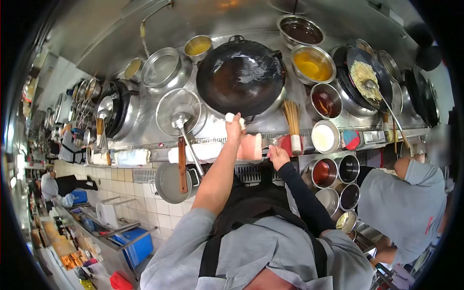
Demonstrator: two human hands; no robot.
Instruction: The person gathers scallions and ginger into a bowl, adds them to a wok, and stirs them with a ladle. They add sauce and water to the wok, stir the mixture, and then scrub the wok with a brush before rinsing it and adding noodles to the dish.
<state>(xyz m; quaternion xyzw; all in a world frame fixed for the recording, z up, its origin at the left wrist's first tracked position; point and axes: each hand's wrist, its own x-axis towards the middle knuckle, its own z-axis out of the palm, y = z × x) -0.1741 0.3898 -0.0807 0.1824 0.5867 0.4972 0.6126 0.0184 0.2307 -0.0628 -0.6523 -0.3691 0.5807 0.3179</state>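
Note:
A large dark wok (pixel 237 82) sits on the range in front of me, wet and shiny inside. My left hand (pixel 235 127) is closed on a folded white cloth (pixel 229 117) at the wok's near rim; the near handle is mostly hidden there. Lower and to the right, my right hand (pixel 279 157) is closed by the range's front edge, and what its fingers hold is hidden. Beside it lies a pink-and-white folded towel (pixel 250 147). A bamboo wok brush (pixel 292 125) stands just beyond the right hand. A ladle (pixel 181 120) rests on a mesh strainer (pixel 178 108) to the left.
Bowls of yellow liquid (pixel 314 66) and dark liquid (pixel 301 32) stand behind right, near a pot of red sauce (pixel 326 101). Several sauce pots (pixel 324 172) sit below the edge. At right, a co-worker (pixel 401 208) stands by a tilted wok of fried rice (pixel 363 79).

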